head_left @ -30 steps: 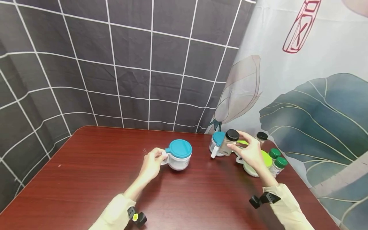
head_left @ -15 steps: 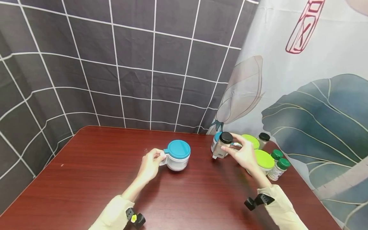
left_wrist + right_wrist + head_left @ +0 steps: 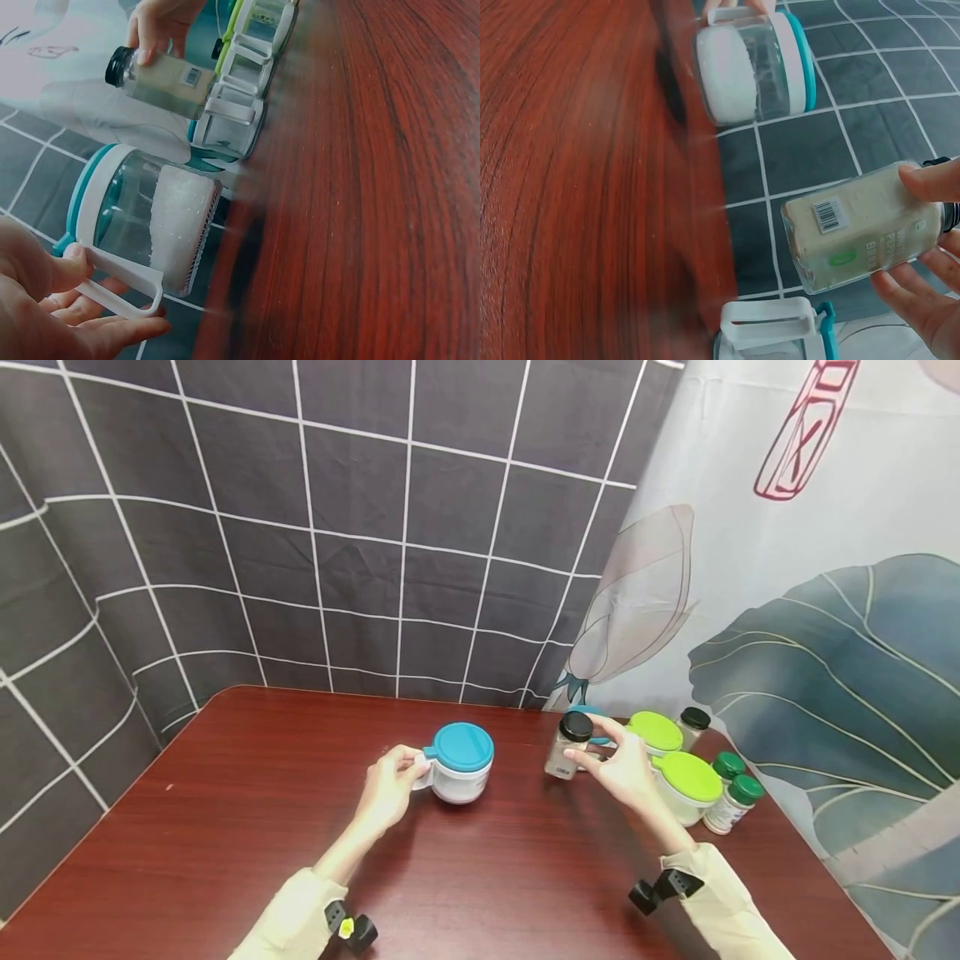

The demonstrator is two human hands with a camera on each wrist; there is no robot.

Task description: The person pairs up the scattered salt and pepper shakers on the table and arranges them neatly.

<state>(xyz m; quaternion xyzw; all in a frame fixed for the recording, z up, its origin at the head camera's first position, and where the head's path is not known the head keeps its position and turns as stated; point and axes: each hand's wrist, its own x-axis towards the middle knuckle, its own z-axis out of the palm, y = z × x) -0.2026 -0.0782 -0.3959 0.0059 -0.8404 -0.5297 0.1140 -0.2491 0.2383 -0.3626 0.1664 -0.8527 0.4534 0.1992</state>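
My left hand (image 3: 387,789) pinches the white handle of a clear seasoning jar (image 3: 180,217) with a blue lid (image 3: 463,747). White granules fill its lower part, and it seems held just above the table. To its right, my right hand (image 3: 624,774) grips a spice bottle (image 3: 862,229) between thumb and fingers, near the top. The bottle has a black cap (image 3: 576,727), pale powder inside and a barcode on its side. It is slightly tilted and off the table. Behind the right hand, a second blue-lidded jar (image 3: 229,124) is partly hidden.
Two jars with lime-green lids, a nearer one (image 3: 686,789) and a farther one (image 3: 655,732), stand at the right. Beside them are a black-capped bottle (image 3: 692,727) and two green-capped bottles, one in front (image 3: 731,806). A grey checked curtain (image 3: 360,527) hangs behind the reddish-brown table (image 3: 300,760).
My right hand has carried the spice bottle left, away from the lime-lidded jars and closer to the held jar. My left hand, still on the handle, has shifted slightly left.
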